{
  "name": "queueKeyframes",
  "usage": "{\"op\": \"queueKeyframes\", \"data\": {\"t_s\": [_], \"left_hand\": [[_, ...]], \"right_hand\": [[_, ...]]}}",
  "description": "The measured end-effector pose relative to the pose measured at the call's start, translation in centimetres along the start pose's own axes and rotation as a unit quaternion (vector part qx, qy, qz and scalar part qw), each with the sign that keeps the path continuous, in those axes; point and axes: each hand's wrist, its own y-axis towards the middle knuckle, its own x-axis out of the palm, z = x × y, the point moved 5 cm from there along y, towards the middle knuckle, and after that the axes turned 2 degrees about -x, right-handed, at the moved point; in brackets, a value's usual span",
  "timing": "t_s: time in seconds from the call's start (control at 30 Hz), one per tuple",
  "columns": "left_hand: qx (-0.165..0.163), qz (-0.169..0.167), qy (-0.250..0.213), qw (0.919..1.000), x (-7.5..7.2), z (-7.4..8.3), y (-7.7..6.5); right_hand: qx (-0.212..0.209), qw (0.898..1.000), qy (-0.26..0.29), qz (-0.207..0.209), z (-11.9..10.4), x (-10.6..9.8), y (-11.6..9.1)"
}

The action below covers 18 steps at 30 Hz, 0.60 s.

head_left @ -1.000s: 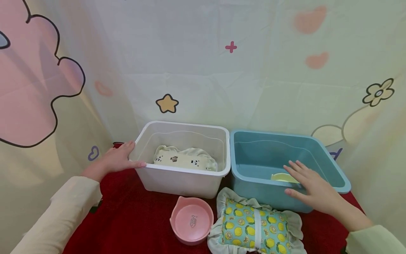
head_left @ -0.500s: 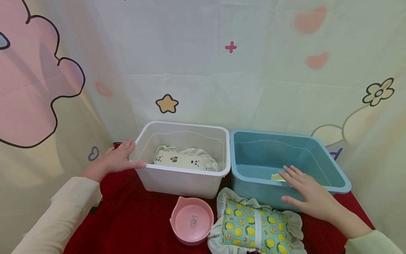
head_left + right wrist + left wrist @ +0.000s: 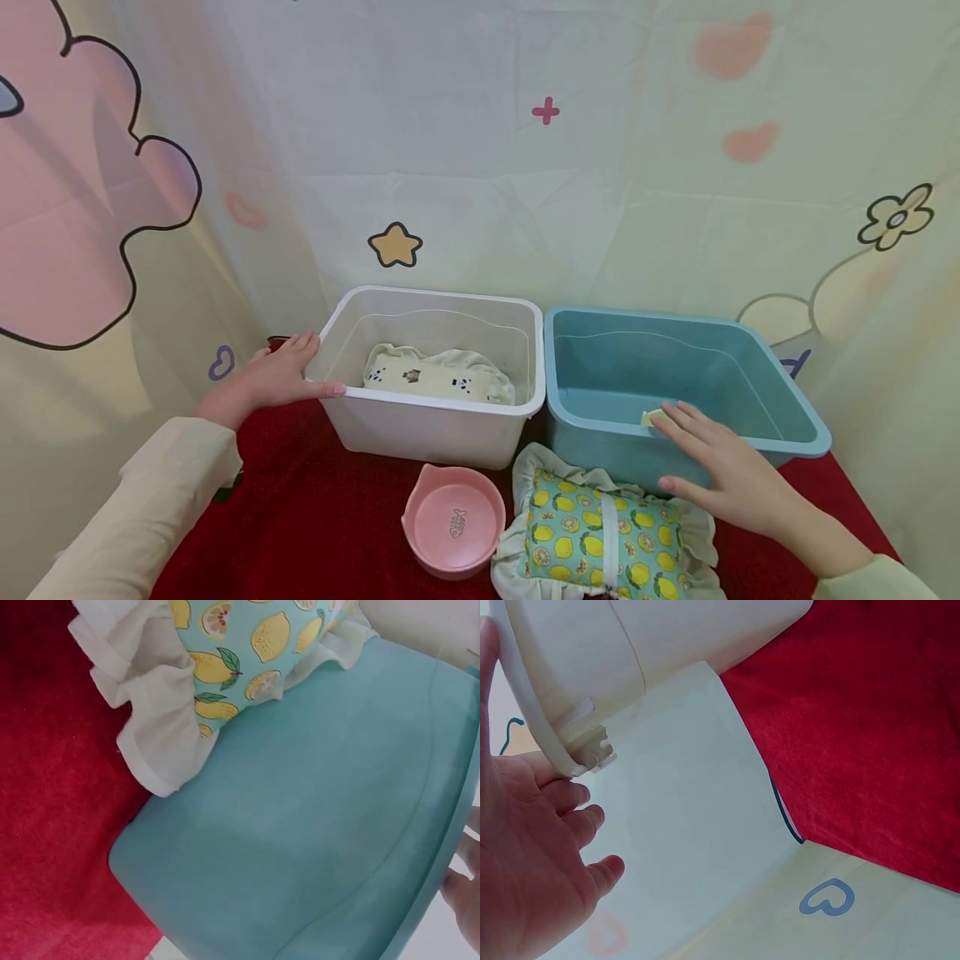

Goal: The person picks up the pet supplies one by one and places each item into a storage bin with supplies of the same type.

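Note:
My left hand (image 3: 279,372) rests on the left front corner of a white plastic bin (image 3: 423,427), its thumb along the front rim. In the left wrist view the fingers (image 3: 577,825) lie loosely just outside the bin's rim (image 3: 532,705). A cream ruffled pillow (image 3: 431,377) with small animal faces lies inside this bin. My right hand (image 3: 723,471), fingers spread and fairly straight, overlaps the front rim of a blue bin (image 3: 600,446). Behind its fingertips a sliver of a pale yellow thing (image 3: 651,417) shows inside that bin; the hand hides the rest.
A pink cat-eared bowl (image 3: 453,523) stands on the red cloth (image 3: 322,517) before the white bin. Right of it, a lemon-print ruffled pillow (image 3: 566,533) with a white strap lies against the blue bin's front. A printed curtain (image 3: 465,167) hangs close behind both bins.
My right hand has moved a little left and downward along the blue bin's front rim, covering more of the pale yellow thing. The left hand and the other things have not moved.

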Motion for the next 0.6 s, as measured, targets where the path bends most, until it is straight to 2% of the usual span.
{"op": "queueKeyframes", "data": {"t_s": [0.33,0.6], "left_hand": [[-0.003,-0.003,-0.002,1.0,0.1,-0.1,0.1],[-0.005,-0.005,-0.006,1.0,0.0,-0.1,0.0]], "right_hand": [[-0.032,0.997,-0.015,0.064,-0.9,-0.2,-0.3],[-0.07,0.988,-0.029,0.135,-1.6,-0.6,-0.5]]}}
